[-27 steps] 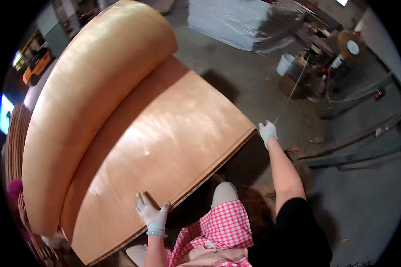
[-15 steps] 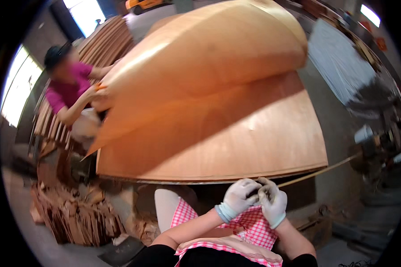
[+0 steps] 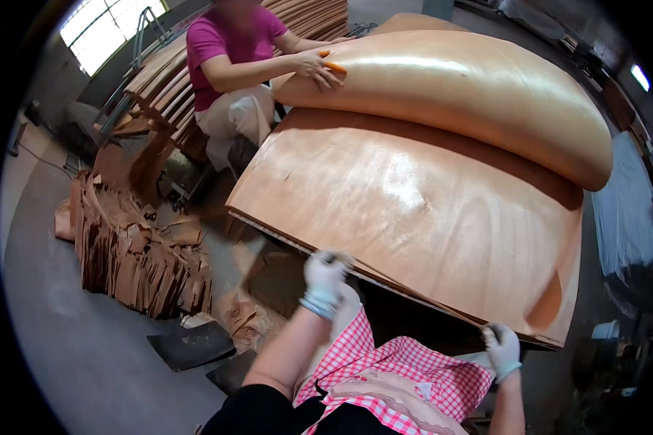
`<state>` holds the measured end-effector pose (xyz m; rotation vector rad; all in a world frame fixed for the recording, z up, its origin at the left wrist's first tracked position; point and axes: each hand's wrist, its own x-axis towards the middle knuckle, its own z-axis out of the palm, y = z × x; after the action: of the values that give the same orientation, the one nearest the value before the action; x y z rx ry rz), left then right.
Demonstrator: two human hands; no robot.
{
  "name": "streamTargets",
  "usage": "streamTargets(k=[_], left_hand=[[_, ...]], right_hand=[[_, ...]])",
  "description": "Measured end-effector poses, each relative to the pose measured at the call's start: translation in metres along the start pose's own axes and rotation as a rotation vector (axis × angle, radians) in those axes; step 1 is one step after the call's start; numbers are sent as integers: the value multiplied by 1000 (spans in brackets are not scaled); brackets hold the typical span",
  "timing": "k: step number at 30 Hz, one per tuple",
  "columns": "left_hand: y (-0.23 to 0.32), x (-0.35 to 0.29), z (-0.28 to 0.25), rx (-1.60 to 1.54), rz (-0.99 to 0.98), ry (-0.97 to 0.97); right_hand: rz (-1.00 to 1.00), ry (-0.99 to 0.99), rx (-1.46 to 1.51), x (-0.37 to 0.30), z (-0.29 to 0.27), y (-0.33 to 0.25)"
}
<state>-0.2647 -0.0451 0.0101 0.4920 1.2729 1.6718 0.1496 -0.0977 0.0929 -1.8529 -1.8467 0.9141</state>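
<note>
A broad, thin wood veneer sheet (image 3: 413,196) lies on the stack before me, reddish-tan with a glossy patch. At its near edge is my gloved left hand (image 3: 325,281), its fingertips smeared by motion, so their grip is unclear. My gloved right hand (image 3: 502,349) is closed on the sheet's edge by the near right corner. A narrow flap (image 3: 548,301) stands out close to that corner. Across the far side a large veneer sheet (image 3: 457,94) curls over in a roll. A co-worker's hand (image 3: 315,71) with an orange-handled tool (image 3: 332,64) rests at the roll's left end.
The co-worker (image 3: 232,58) in a magenta shirt is at the far left, before a slatted pile of curved wood (image 3: 156,80). Torn veneer scraps (image 3: 141,254) stand stacked on the left floor beside a dark flat piece (image 3: 192,344). A plastic-covered pile (image 3: 624,217) is at right.
My hands have parted, left and right, from being together to the near edge. The lifted sheet has rolled back toward the far side, baring more veneer. My view has turned left.
</note>
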Motion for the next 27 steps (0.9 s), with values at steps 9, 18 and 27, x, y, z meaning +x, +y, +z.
streamTargets(k=[9, 18, 27], left_hand=[[84, 214, -235, 795, 171, 492], [82, 230, -247, 814, 1, 297], [-32, 51, 82, 1683, 304, -306]], right_hand=[[215, 41, -379, 20, -61, 104], [432, -112, -568, 69, -31, 113], [496, -235, -499, 76, -36, 114]])
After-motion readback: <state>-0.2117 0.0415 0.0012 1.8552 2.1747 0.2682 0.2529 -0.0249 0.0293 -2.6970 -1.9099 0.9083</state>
